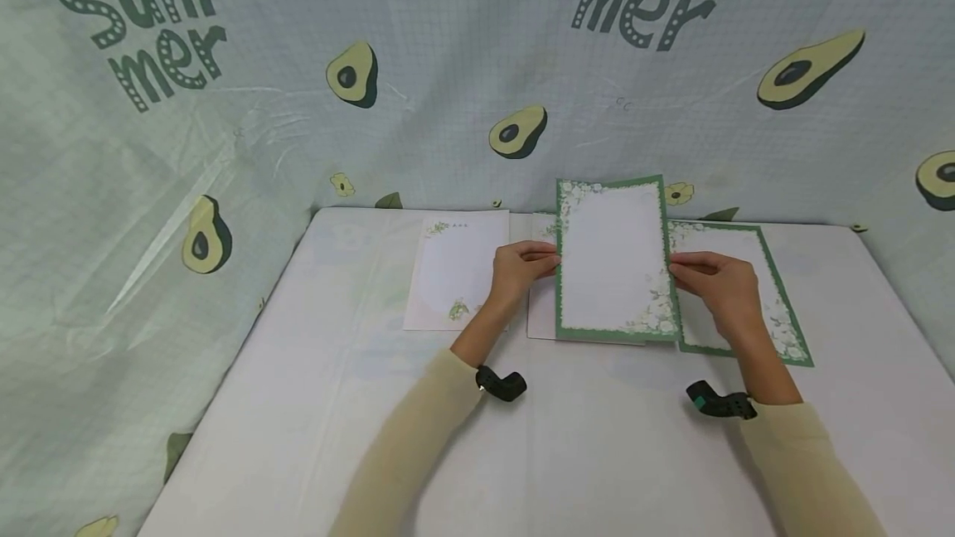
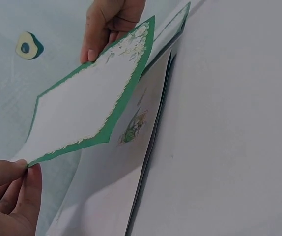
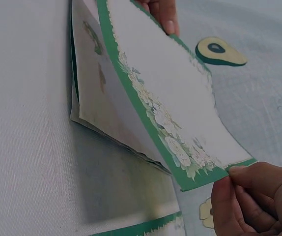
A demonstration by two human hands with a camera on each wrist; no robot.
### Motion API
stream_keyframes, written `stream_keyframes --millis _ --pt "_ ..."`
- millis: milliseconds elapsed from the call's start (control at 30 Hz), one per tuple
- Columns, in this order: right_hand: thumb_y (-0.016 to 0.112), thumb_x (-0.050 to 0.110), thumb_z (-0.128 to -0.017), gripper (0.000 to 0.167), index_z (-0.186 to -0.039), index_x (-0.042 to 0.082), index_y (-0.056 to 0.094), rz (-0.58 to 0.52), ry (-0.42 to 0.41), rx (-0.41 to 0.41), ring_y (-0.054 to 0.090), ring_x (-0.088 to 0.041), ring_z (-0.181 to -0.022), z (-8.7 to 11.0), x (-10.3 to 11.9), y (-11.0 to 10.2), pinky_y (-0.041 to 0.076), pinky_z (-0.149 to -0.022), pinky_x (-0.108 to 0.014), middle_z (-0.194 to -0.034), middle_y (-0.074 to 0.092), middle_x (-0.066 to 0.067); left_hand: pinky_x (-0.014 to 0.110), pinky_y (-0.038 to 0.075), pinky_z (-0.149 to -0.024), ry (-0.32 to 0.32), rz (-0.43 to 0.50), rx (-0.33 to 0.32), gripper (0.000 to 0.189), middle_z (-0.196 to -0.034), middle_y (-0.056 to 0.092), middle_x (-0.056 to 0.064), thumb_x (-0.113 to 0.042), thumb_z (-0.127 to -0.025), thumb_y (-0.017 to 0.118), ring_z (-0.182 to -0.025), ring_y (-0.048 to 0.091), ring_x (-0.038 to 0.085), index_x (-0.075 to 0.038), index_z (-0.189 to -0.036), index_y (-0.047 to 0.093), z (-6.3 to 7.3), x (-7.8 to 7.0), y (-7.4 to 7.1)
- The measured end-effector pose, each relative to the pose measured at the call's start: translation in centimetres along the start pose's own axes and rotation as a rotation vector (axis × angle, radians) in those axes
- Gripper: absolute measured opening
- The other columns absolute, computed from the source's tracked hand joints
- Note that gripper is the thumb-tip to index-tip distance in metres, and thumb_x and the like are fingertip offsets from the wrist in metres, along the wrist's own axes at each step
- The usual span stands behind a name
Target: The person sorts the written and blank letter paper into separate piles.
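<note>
A sheet of paper [image 1: 612,259] with a green border and white flowers is held up above the table by both hands. My left hand [image 1: 517,272] pinches its left edge between thumb and fingers. At its right edge, my right hand [image 1: 719,284] pinches it the same way. In the right wrist view the sheet [image 3: 165,83] bows slightly between the hands. Beneath it lies a stack of paler sheets [image 2: 116,162] with a small green print, partly hidden. A second green-bordered sheet [image 1: 779,317] lies to the right, partly behind my right hand.
Left of the stack, a white sheet [image 1: 455,272] with small green sprigs lies flat near the back edge of the white table [image 1: 597,454]. A curtain [image 1: 433,40] printed with avocados and lettering hangs behind. Dark straps [image 1: 501,384] sit at the wrists.
</note>
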State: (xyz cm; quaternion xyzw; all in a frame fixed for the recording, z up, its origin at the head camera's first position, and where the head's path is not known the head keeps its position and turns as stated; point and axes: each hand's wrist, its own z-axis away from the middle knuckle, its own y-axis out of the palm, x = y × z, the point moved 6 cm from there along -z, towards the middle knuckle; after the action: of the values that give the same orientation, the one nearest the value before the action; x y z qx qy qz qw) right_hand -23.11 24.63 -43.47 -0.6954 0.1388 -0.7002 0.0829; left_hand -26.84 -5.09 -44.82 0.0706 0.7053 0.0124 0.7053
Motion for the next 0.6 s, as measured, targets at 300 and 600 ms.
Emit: stream_keyframes --millis 300,600 --pt "0.068 0.019 -0.1 0.043 -0.129 -0.011 0.061 -0.014 0.018 -0.007 0.07 0.004 -0.086 0.1 -0.2 -0.7 0.059 -0.08 -0.016 -0.093 0.07 0.021 0.034 0.064 -0.081 0.007 0.04 0.009 0.02 -0.1 0.074 0.025 0.008 -0.089 0.073 -0.081 0.074 0.015 0.012 -0.108 0.072 0.0 0.2 0.9" --pt "0.068 0.017 -0.099 0.044 -0.129 -0.014 0.059 -0.043 -0.002 -0.003 0.071 0.004 -0.085 0.2 -0.2 -1.6 0.058 -0.079 -0.015 -0.094 0.071 0.019 0.032 0.063 -0.082 -0.012 0.081 0.015 0.019 -0.101 0.074 0.025 0.008 -0.09 0.072 -0.082 0.073 0.014 0.013 -0.108 0.072 -0.2 0.3 1.8"
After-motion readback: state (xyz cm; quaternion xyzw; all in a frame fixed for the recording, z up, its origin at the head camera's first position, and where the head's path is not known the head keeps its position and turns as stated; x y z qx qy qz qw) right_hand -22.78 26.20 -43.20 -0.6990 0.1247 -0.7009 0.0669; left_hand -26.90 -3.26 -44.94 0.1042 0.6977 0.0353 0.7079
